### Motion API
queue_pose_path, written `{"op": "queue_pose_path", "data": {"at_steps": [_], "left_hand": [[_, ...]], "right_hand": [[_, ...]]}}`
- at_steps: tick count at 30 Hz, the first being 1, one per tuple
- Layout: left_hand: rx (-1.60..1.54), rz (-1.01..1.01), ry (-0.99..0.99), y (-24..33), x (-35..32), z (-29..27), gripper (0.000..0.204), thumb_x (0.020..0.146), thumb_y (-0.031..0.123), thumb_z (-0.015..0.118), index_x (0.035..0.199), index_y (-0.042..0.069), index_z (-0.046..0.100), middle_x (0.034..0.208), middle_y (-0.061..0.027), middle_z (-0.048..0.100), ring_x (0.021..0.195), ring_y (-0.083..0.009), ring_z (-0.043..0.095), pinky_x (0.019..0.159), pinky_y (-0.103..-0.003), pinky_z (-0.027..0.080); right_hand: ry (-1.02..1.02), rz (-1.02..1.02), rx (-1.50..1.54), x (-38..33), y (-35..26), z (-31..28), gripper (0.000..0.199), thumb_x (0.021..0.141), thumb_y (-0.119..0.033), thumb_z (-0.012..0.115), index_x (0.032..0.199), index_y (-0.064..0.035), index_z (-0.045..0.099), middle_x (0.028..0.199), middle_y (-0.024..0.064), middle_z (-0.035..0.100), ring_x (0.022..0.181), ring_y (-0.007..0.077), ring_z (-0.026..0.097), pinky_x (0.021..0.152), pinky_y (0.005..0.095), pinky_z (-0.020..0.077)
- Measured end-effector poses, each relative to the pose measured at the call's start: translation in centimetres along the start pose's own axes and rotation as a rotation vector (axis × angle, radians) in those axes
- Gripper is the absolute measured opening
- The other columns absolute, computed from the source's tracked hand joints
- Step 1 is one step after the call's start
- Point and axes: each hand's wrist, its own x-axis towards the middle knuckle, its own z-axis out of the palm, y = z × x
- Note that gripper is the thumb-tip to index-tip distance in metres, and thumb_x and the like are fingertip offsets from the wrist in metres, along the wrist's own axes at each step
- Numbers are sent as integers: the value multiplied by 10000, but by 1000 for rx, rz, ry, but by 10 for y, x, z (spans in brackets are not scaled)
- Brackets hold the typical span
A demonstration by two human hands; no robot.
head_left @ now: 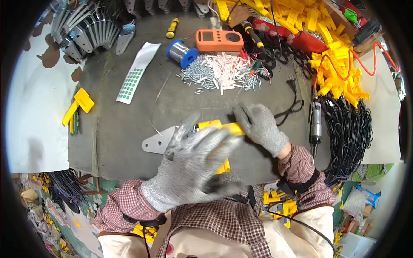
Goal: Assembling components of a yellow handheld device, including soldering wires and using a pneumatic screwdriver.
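Left hand (189, 161) open near tabletop (120, 150) front edge, right hand (260, 124) at yellow handle (233, 128), grip unclear; likely light, stiff, best held mid-length.

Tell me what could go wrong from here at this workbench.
1. The yellow piece beside the right hand could slip or get knocked, since the blurred left hand is so close.
2. The thin wire trailing down to the metal plate might snag if that plate shifts.
3. The black cord loosely curved near the right hand could perhaps catch on the glove.
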Motion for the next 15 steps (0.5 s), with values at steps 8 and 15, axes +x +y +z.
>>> {"op": "queue_pose_path", "data": {"at_steps": [8,15], "left_hand": [[-217,-305,-36,-54,41,21,675,928,458,636,1436,47,470,1334,-241,577,1218,-383,591,1032,-461,482],[268,-616,115,-155,86,19,478,867,293,726,1188,-3,530,1090,-242,629,969,-427,658,835,-509,543]], "right_hand": [[-144,-70,130,12,-7,-30,186,885,-107,581,1025,-3,645,978,218,636,890,416,652,769,501,531],[43,-243,1,143,-28,2,214,878,-54,594,1082,-32,653,1053,222,645,937,401,672,824,486,537]]}}
